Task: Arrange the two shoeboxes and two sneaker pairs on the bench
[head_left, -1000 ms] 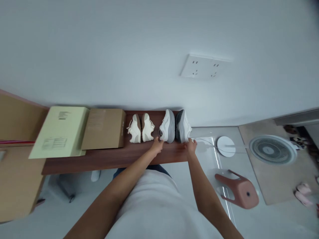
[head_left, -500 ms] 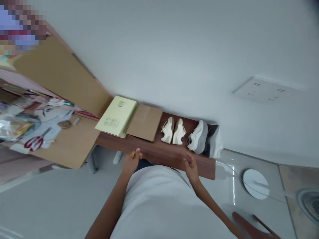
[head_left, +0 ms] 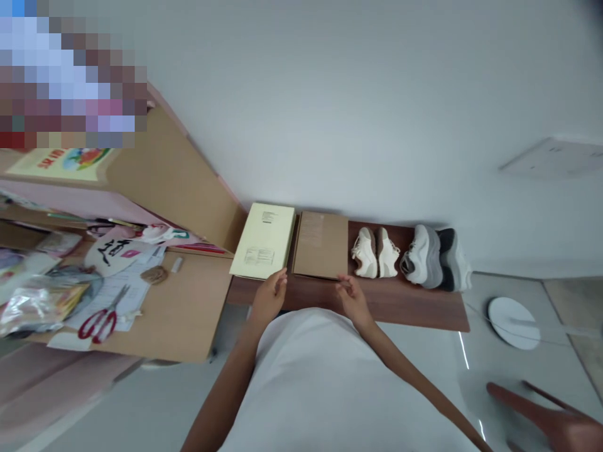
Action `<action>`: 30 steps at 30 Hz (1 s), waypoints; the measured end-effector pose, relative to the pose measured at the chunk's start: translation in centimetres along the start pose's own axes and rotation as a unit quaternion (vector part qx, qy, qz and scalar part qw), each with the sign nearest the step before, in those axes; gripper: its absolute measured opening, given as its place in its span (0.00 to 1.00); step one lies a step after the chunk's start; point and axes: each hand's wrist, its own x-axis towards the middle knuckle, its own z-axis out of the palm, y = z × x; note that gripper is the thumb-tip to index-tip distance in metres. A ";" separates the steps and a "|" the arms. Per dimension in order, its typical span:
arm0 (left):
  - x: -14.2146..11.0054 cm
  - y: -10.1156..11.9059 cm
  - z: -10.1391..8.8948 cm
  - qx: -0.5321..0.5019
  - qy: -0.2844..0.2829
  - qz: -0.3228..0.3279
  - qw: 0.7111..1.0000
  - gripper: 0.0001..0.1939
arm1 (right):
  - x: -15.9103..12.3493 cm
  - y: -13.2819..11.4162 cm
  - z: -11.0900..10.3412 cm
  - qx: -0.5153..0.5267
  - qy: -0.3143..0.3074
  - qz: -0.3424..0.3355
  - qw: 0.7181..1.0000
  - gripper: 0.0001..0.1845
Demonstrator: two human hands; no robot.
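Note:
A brown cardboard box [head_left: 321,242] lies flat on a dark wooden bench [head_left: 414,307] against the wall, between two other items. My left hand [head_left: 271,296] is at its front left corner, fingers stretched forward and holding nothing. At the front right corner is my right hand [head_left: 353,301], its fingers apart and slightly bent, also with nothing in it. Whether either hand touches the cardboard I cannot tell. To the left of the brown box lies a pale yellow box [head_left: 264,242] with printed labels. On its right stand cream shoes [head_left: 366,254] with laces.
Grey-white sneakers [head_left: 423,257] stand at the bench's right end. A desk [head_left: 183,314] at left bears red-handled scissors [head_left: 98,323], a white cap [head_left: 115,251], papers and plastic bags. On the right floor are a round white base [head_left: 513,323] and a brown chair [head_left: 541,414].
The view has swung left, so the bench and desk sit further right in the picture. Both hands have come forward to the brown box's front corners.

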 end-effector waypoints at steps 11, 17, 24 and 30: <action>4.7 -11.5 -10.5 -0.017 0.046 -0.069 0.996 0.22 | -1.5 -4.2 14.0 0.019 -0.010 0.085 0.996 0.18; 8.3 -12.5 -10.3 -0.030 0.023 -0.050 0.998 0.24 | 1.9 -4.7 18.1 0.033 -0.042 0.080 0.995 0.25; 9.7 -14.5 -9.5 -0.047 0.026 -0.079 0.995 0.29 | 5.8 -3.2 20.9 -0.026 0.002 0.090 0.996 0.29; 11.9 -15.9 -8.7 -0.125 0.002 -0.149 0.981 0.31 | 7.0 -1.5 22.0 -0.051 0.029 0.139 0.989 0.34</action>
